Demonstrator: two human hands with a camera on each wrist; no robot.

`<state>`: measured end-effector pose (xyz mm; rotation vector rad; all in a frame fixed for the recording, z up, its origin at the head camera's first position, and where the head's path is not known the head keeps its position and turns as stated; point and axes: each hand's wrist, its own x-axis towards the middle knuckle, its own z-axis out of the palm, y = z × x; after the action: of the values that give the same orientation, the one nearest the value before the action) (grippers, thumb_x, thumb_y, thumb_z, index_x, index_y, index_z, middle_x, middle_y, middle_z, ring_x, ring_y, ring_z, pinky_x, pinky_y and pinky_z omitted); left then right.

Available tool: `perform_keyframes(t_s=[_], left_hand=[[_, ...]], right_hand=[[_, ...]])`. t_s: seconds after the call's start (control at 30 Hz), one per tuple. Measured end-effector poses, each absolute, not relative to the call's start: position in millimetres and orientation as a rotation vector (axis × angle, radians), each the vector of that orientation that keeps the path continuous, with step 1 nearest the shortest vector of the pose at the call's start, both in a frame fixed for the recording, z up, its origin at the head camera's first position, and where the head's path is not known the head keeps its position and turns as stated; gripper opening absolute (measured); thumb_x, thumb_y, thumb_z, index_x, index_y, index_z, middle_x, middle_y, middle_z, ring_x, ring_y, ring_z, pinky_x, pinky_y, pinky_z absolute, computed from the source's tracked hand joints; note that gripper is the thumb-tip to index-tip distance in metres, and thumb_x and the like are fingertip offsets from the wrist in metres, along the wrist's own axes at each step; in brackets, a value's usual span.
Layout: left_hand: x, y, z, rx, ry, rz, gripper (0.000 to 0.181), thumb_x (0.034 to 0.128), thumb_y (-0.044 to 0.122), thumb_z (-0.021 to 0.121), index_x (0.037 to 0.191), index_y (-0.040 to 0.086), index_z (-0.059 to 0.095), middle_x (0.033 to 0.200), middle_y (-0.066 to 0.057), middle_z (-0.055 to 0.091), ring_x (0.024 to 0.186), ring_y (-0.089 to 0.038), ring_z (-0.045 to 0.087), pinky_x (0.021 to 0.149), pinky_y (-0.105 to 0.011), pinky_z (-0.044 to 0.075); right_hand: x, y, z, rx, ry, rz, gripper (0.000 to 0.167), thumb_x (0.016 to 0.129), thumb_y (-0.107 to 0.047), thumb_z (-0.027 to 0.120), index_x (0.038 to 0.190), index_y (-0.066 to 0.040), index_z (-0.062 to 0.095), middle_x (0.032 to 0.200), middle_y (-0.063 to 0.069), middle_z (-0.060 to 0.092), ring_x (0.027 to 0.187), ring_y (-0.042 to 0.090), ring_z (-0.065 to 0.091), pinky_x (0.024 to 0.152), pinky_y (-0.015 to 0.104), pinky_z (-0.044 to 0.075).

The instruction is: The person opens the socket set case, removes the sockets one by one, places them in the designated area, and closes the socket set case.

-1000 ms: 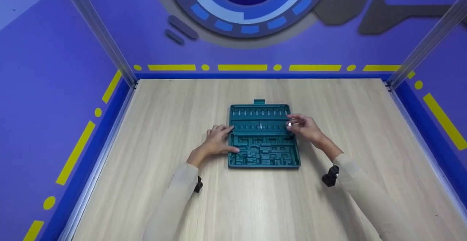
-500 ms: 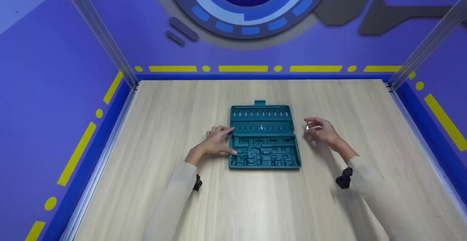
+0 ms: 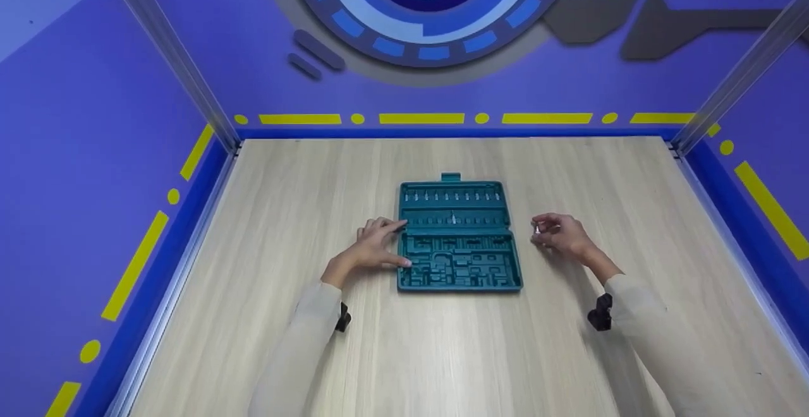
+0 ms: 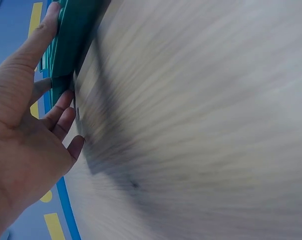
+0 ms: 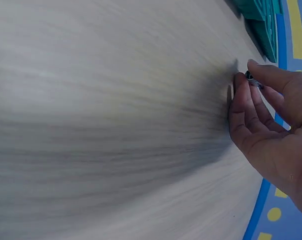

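A green tool case [image 3: 460, 264] lies unfolded on the table. A row of small metal bits [image 3: 446, 196] stands along its far half, and one more bit [image 3: 453, 218] sits upright in the row below. At the case's left edge my left hand [image 3: 374, 247] rests with thumb and index fingertip on the rim; the other fingers are loosely bent in the left wrist view. To the right of the case, apart from it, my right hand [image 3: 564, 238] pinches a small shiny metal bit [image 5: 249, 76] between thumb and fingers, close above the table.
The wooden table [image 3: 265, 227] is bounded by blue-purple panels [image 3: 430, 98] at the back and sides, with metal posts [image 3: 183, 66] in the corners. A latch tab [image 3: 450, 177] sticks out from the case's far edge.
My right hand has moved from the case's right edge rightward and slightly nearer, carrying the bit away and lower toward the table. My left hand and the case have stayed in place.
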<state>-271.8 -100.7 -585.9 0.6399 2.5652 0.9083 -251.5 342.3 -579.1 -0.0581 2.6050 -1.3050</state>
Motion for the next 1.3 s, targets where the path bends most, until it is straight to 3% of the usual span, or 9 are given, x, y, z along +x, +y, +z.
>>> perform_keyframes(t_s=[0.2, 0.47, 0.9, 1.13, 1.3], left_hand=[[-272.5, -98.7, -585.0, 0.654, 2.575, 0.916, 0.098, 0.0776, 0.046, 0.088, 0.159, 0.019, 0.039, 0.147, -0.012, 0.046, 0.125, -0.028, 0.039, 0.093, -0.037, 0.027], [-270.7, -97.4, -586.4, 0.652, 2.564, 0.913, 0.098, 0.0783, 0.046, 0.087, 0.159, 0.019, 0.039, 0.148, -0.012, 0.045, 0.130, -0.030, 0.038, 0.097, -0.041, 0.028], [-271.8, -99.0, -583.4, 0.636, 2.588, 0.918, 0.098, 0.0773, 0.045, 0.089, 0.158, 0.018, 0.040, 0.144, -0.011, 0.047, 0.124, -0.027, 0.039, 0.094, -0.038, 0.027], [-270.1, -98.6, -585.1, 0.621, 2.577, 0.928, 0.099, 0.0761, 0.045, 0.089, 0.158, 0.019, 0.041, 0.145, -0.012, 0.047, 0.125, -0.028, 0.039, 0.097, -0.039, 0.027], [-270.1, -100.1, -584.2, 0.633, 2.574, 0.935, 0.098, 0.0769, 0.045, 0.089, 0.158, 0.018, 0.041, 0.146, -0.013, 0.046, 0.126, -0.029, 0.038, 0.095, -0.039, 0.027]], right_hand=[[-254.5, 339.6, -582.2, -0.138, 2.714, -1.177, 0.038, 0.091, -0.004, 0.073, 0.124, 0.011, 0.064, 0.102, 0.023, 0.070, 0.086, 0.017, 0.064, 0.064, 0.017, 0.049], [-253.6, 338.8, -584.2, -0.191, 2.737, -1.118, 0.038, 0.091, -0.003, 0.073, 0.123, 0.014, 0.064, 0.097, 0.021, 0.068, 0.081, 0.018, 0.060, 0.063, 0.019, 0.045], [-254.3, 339.6, -579.5, -0.172, 2.738, -1.129, 0.040, 0.091, -0.007, 0.075, 0.125, 0.010, 0.064, 0.104, 0.023, 0.069, 0.087, 0.023, 0.062, 0.064, 0.018, 0.047], [-252.6, 344.0, -569.9, -0.183, 2.707, -1.206, 0.039, 0.094, -0.005, 0.070, 0.129, 0.011, 0.061, 0.110, 0.029, 0.067, 0.102, 0.040, 0.068, 0.071, 0.015, 0.049], [-256.1, 340.1, -561.7, -0.243, 2.724, -1.262, 0.037, 0.095, -0.003, 0.068, 0.129, 0.011, 0.062, 0.107, 0.028, 0.066, 0.099, 0.040, 0.069, 0.071, 0.013, 0.048]])
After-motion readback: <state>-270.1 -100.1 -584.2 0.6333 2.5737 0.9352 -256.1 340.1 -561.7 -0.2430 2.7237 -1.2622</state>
